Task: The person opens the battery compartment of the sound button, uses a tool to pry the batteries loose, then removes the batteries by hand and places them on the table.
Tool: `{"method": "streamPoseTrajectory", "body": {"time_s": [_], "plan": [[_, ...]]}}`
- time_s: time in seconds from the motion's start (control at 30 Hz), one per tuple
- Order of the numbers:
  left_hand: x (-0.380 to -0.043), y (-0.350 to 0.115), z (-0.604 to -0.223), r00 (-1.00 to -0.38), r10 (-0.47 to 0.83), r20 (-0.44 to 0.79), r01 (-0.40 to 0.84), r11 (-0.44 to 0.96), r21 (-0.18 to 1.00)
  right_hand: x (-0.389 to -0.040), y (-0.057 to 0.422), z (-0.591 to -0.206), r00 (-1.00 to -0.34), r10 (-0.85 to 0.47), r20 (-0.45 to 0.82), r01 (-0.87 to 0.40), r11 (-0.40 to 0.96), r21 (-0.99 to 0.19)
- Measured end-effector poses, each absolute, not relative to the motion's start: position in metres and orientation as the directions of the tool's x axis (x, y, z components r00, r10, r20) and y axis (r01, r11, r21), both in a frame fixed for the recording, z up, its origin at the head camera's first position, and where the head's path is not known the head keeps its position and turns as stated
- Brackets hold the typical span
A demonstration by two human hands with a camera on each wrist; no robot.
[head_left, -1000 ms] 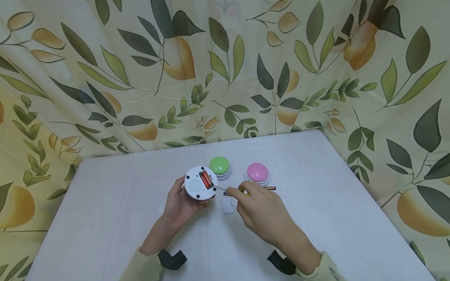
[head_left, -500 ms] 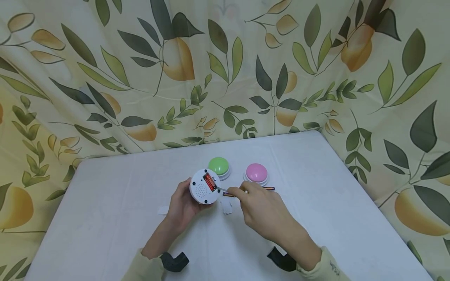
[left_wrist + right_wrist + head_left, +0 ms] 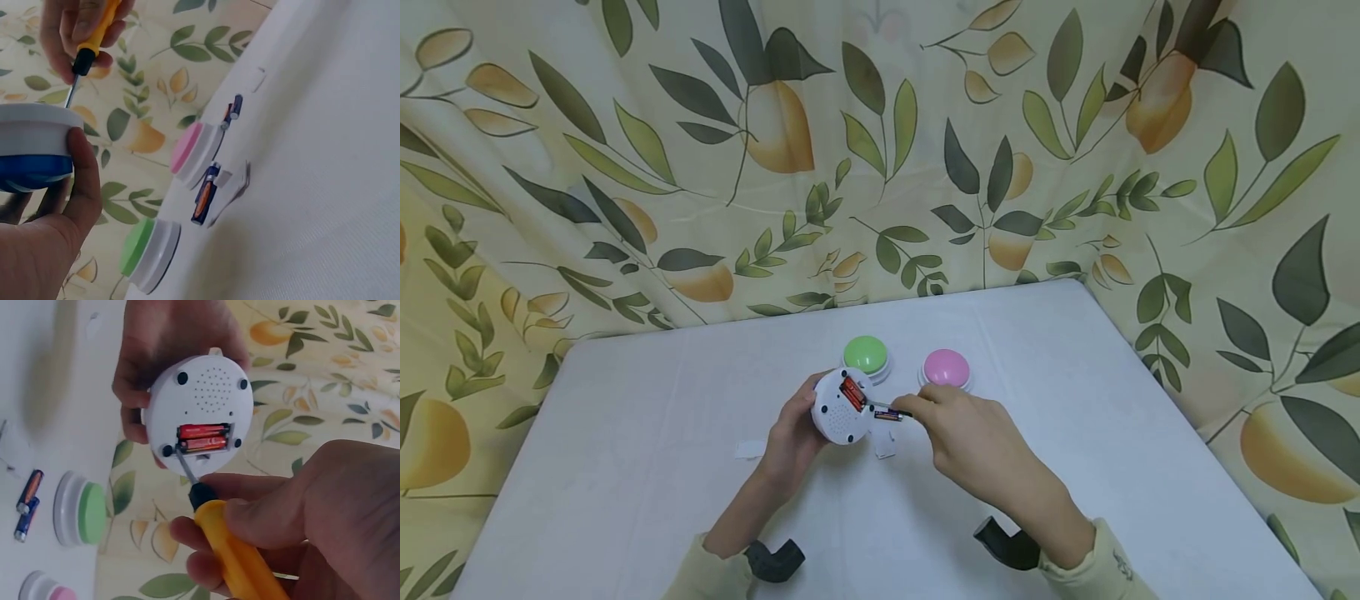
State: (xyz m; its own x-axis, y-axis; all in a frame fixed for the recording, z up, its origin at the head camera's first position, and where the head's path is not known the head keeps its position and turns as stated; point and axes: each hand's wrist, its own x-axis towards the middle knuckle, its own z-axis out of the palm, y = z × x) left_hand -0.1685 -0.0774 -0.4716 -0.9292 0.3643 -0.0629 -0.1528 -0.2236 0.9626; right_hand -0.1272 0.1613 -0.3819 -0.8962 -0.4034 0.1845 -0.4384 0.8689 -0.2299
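Note:
My left hand (image 3: 793, 435) grips a round white push button (image 3: 837, 419) by its sides, its underside turned toward me. A blue dome (image 3: 34, 170) shows at its other end in the left wrist view. Two red batteries (image 3: 204, 437) lie side by side in its uncovered compartment, near speaker holes and black feet. My right hand (image 3: 981, 442) holds a screwdriver with a yellow handle (image 3: 232, 550) and black collar (image 3: 201, 495). Its metal shaft (image 3: 186, 467) reaches to the compartment's edge, at one end of the lower battery. Whether the tip touches the battery I cannot tell.
Behind the hands stand a green push button (image 3: 865, 355) and a pink push button (image 3: 946, 367). Loose dark blue and orange batteries (image 3: 205, 197) lie near them. Small white plastic pieces (image 3: 884, 443) rest on the white-covered table (image 3: 625, 500). A patterned curtain (image 3: 880, 167) hangs behind.
The held button has moved right and slightly toward me, and it has turned and tilted. My right hand has shifted slightly right with the screwdriver. The red batteries stay in the compartment.

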Motion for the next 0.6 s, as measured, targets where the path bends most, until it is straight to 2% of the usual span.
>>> {"method": "streamPoseTrajectory", "body": {"time_s": [0.6], "plan": [[-0.167,-0.086,-0.464,-0.910,0.412,-0.043,-0.230,-0.416,0.880,-0.128,0.162,-0.420,-0.803,-0.366,0.470,-0.550,0.758,-0.350]]}}
